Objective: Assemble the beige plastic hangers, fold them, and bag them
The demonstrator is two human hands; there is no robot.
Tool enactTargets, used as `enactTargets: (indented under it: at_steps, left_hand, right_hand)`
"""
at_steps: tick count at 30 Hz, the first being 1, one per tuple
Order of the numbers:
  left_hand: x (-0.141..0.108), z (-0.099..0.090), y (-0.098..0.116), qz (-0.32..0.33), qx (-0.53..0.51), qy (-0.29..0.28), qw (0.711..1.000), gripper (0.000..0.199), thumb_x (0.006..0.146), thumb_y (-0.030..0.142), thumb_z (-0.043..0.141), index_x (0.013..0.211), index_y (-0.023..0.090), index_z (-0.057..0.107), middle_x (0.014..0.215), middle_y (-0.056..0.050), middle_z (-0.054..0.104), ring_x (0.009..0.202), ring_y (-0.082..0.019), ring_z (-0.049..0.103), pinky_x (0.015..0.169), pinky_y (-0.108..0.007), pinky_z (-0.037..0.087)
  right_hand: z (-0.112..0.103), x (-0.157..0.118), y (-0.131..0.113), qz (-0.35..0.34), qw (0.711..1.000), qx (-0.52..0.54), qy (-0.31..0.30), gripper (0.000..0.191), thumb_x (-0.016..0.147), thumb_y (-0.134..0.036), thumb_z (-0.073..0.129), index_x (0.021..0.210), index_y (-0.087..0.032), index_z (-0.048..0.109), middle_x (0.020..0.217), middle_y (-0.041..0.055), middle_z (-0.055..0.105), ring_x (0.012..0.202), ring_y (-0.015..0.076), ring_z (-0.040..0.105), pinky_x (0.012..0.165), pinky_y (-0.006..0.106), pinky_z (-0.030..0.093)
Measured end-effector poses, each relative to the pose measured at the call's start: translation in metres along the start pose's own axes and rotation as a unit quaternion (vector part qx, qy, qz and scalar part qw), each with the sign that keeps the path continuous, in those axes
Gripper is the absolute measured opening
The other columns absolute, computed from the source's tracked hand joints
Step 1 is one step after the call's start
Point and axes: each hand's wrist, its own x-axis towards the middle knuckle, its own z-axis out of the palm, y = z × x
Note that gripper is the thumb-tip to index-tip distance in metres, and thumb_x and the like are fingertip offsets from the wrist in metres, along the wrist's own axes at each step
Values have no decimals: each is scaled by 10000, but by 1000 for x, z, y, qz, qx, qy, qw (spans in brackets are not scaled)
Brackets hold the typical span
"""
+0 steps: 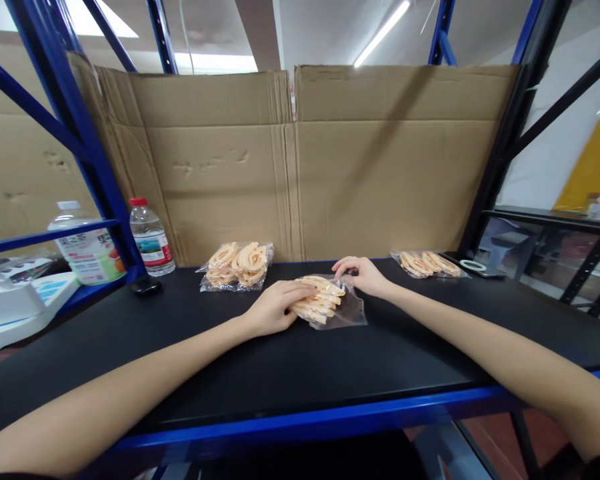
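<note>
A clear plastic bag of pale, strip-like pieces (320,301) lies on the black tabletop in front of me. My left hand (279,307) is closed round the bag's left end, thumb below and fingers on top. At the bag's upper right edge, my right hand (361,275) pinches the clear film with bent fingers. The right part of the bag is slack film without pieces in it. Behind my left hand rests another clear bag with looped pale pieces (237,265). Farther right lies a flatter bag of similar strips (427,264).
A water bottle with a red cap (151,239) and a small black object (146,286) stand at the left. Beyond the blue frame is a larger labelled bottle (87,247). Cardboard sheets (380,167) wall off the back. A white ring (473,265) lies at the right.
</note>
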Motion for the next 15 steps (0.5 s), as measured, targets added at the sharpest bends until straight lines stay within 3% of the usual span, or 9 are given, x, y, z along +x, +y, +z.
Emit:
enactTargets:
  at_steps: [4, 6, 8, 11, 15]
  left_hand:
    - [2, -14, 26, 8, -5, -66, 998, 489, 802, 373, 607, 1261, 222, 535, 1303, -79, 559, 1191, -240, 517, 1017, -377, 395]
    - [4, -21, 34, -12, -30, -61, 998, 491, 808, 436, 602, 1245, 219, 544, 1281, -81, 571, 1160, -237, 531, 996, -367, 410]
    - [6, -24, 33, -74, -47, -23, 996, 401, 857, 428, 535, 1183, 200, 579, 1197, -83, 617, 1068, -219, 572, 918, -344, 450]
    - [5, -21, 16, -205, -46, 14, 978, 374, 898, 412, 436, 1118, 157, 600, 1057, -89, 663, 899, -198, 611, 769, -306, 477]
    - [1, -14, -7, -289, -29, -40, 956, 406, 862, 418, 417, 1031, 127, 644, 997, -103, 671, 837, -209, 611, 747, -308, 464]
  right_hand:
    - [-19, 4, 2, 48, 996, 64, 45, 139, 626, -133, 510, 585, -176, 636, 797, 51, 691, 834, 191, 635, 781, 348, 473]
    - [-34, 4, -8, 45, 996, 67, 42, 148, 631, -142, 487, 594, -178, 626, 751, 40, 690, 807, 180, 636, 764, 332, 479]
    - [-48, 2, -24, 27, 997, 60, -32, 160, 640, -153, 486, 608, -176, 641, 747, 34, 697, 783, 171, 638, 735, 311, 487]
    - [-60, -5, -49, -7, 978, -9, -208, 242, 664, -135, 460, 679, -172, 698, 771, 25, 714, 755, 154, 647, 730, 284, 496]
    - [-58, -20, -64, 9, 929, -147, -340, 369, 648, -42, 425, 770, -187, 742, 731, 12, 722, 680, 144, 665, 643, 241, 501]
